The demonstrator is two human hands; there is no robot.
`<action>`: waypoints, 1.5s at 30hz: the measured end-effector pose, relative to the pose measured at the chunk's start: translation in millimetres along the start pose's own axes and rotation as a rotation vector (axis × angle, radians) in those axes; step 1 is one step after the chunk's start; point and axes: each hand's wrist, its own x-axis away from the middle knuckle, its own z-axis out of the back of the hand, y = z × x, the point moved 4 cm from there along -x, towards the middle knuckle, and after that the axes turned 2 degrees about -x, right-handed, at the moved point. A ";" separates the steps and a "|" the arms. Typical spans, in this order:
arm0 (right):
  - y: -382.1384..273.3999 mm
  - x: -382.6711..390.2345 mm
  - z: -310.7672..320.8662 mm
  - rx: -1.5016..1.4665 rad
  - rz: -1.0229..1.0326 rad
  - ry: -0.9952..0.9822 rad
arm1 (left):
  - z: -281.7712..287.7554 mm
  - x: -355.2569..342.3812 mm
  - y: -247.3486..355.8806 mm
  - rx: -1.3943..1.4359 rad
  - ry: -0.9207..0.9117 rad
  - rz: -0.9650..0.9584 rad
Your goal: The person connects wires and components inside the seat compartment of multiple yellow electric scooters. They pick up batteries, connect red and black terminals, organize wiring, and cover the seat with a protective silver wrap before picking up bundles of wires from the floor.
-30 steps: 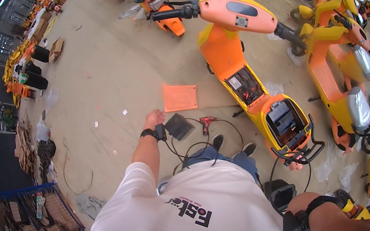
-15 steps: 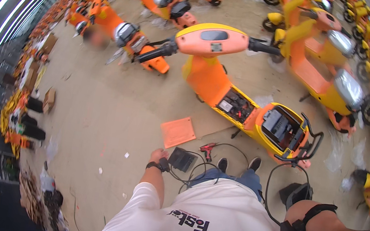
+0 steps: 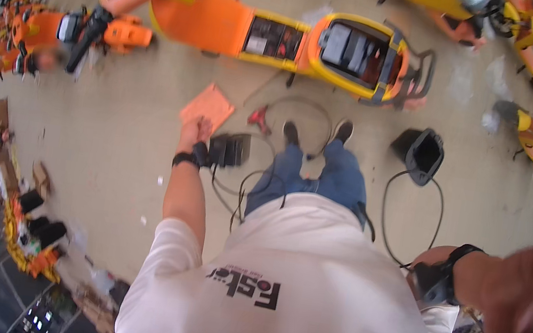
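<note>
One orange panel [image 3: 213, 106] lies just beyond the fingers of the left hand [image 3: 196, 129] in the head view, a red drill [image 3: 260, 119] to their right, an opened scooter [image 3: 213, 18] farther ahead. Whether those fingers, or the blurred right hand's [image 3: 524, 298], are clenched or loose cannot be told.

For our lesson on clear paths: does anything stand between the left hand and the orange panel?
Nothing visible: in the picture, the left hand overlaps the orange panel; contact is unclear. The black box lies right of the hand, off that path.
</note>
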 end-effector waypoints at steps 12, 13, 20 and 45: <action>104.3 324.5 296.4 1.434 -1.707 0.230 | 145.9 25.0 -174.9 -1.026 0.147 0.085; 129.3 353.5 309.0 1.335 -1.749 0.141 | 169.7 19.2 -189.5 -1.158 0.107 0.049; 202.2 500.4 346.1 1.150 -2.094 0.349 | 126.4 -77.0 -206.0 -1.350 0.443 -0.001; -14.0 592.0 145.6 1.284 -1.213 1.727 | -68.4 -18.8 -202.5 -1.606 -0.292 0.115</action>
